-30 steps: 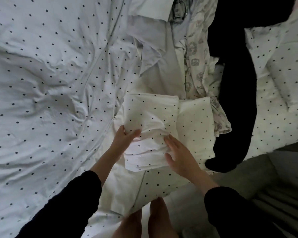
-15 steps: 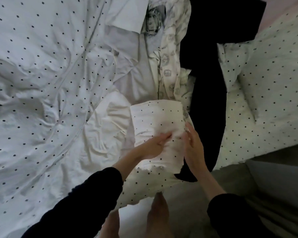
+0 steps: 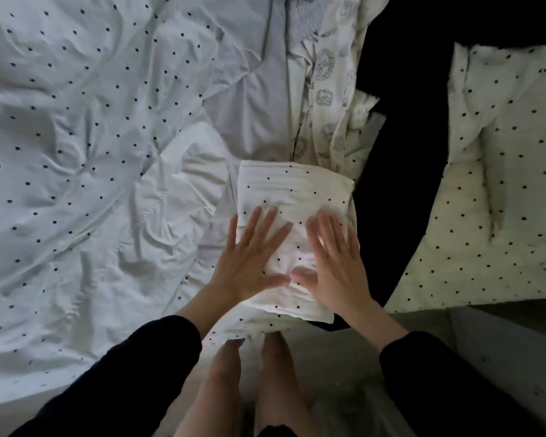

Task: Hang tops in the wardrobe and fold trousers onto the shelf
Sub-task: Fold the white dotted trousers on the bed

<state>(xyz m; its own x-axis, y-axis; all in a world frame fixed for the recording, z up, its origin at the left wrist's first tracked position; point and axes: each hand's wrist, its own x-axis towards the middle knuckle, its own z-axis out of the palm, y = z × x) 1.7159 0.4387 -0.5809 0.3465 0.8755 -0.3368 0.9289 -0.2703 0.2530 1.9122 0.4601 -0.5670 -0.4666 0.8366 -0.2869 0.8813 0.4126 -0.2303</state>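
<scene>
Rumpled white dotted bed sheet (image 3: pixel 76 152) carries the folded white dotted cotton trousers (image 3: pixel 293 197) at its near edge. Left hand (image 3: pixel 249 263) and right hand (image 3: pixel 334 266) press them, fingers straight, gripping nothing; lifted carelessly, the loose fold might spill open

left hand (image 3: pixel 249 260) and right hand (image 3: pixel 333 263) flat on folded dotted trousers (image 3: pixel 297 190), dotted bedding (image 3: pixel 76 137)

**Tight on the right, roomy on the left**

Left of the left hand (image 3: pixel 249 257) it's just rumpled dotted bedding (image 3: pixel 76 152), easy to sweep across. Right hand (image 3: pixel 331 257) sits just beside a dark garment (image 3: pixel 401 159); beyond both hands, pale tops (image 3: pixel 297 89) crowd in.
</scene>
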